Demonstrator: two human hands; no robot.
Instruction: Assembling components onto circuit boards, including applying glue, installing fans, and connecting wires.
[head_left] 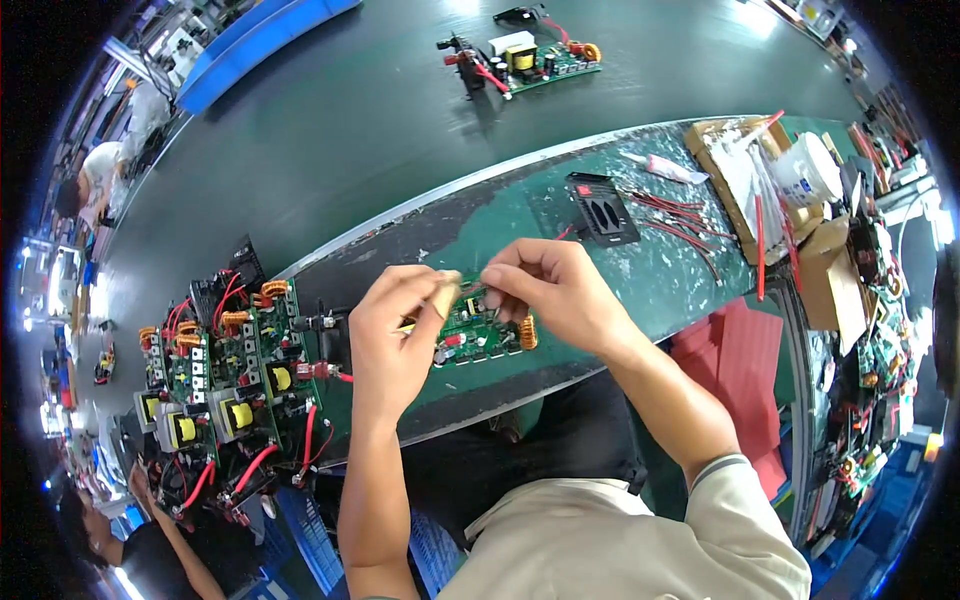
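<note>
A green circuit board with a copper-wound coil and small parts lies on the bench in front of me, partly hidden by my hands. Over its left side, my left hand is closed, thumb and fingertips pinched together above the board. My right hand comes in from the right, its thumb and forefinger also pinched over the board's far edge. The fingertips of both hands nearly meet; whatever they hold is too small to tell. Beyond my right hand lies a black panel with slotted openings, beside loose red and black wires.
Several populated boards crowd the bench's left end. A finished-looking board assembly sits on the dark surface beyond. A tube, an open cardboard box and a white bucket stand right. Another person's arm shows lower left.
</note>
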